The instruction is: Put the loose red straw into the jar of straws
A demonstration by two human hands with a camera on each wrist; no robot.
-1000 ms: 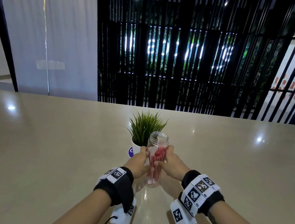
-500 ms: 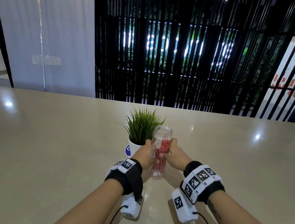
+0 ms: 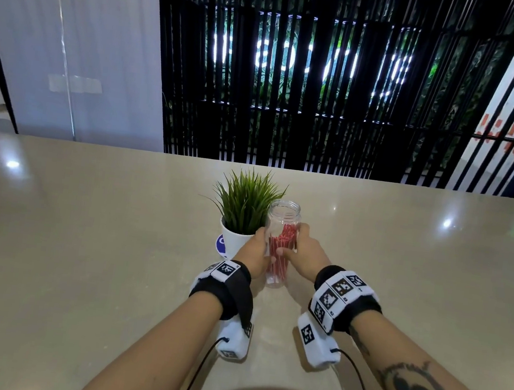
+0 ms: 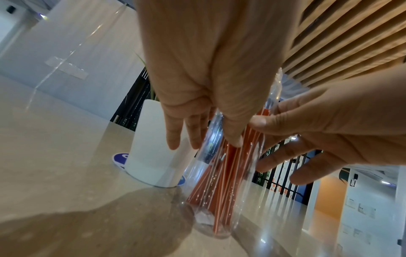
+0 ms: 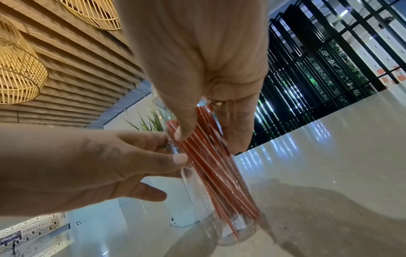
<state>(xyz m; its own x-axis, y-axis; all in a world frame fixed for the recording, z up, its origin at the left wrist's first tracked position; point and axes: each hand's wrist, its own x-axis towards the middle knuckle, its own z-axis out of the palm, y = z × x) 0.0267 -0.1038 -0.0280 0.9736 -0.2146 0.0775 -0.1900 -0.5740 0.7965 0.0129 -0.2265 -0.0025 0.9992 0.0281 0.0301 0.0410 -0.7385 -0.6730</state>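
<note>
Head view | one jar (image 3: 281,230) of red straws (image 3: 281,246); left hand (image 3: 253,256), right hand (image 3: 305,255) both grip it; one potted plant (image 3: 243,216)

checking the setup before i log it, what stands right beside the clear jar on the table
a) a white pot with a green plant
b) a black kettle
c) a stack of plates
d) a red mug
a: the white pot holding a green plant stands just left of the jar, which both hands grip.
</note>
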